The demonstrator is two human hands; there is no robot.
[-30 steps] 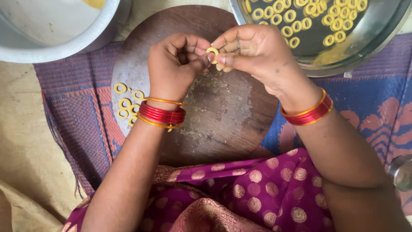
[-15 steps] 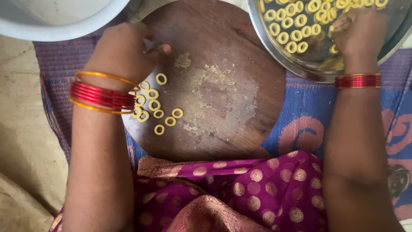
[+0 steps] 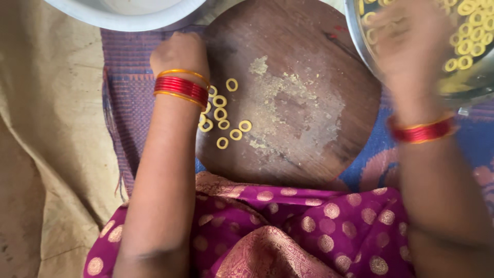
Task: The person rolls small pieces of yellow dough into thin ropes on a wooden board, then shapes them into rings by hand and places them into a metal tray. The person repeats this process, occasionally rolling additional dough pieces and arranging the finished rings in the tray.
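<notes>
Nine or so small yellow dough rings on round, flour-dusted wooden board, left hand curled at its left edge, grip unclear, blurred right hand over steel bowl of rings beyond its right edge, fingers indistinct.

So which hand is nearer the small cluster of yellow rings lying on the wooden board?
Left. The left hand sits at the board's left edge, its wrist right beside the yellow rings. The right hand, blurred, is across the board over the metal bowl.
</notes>
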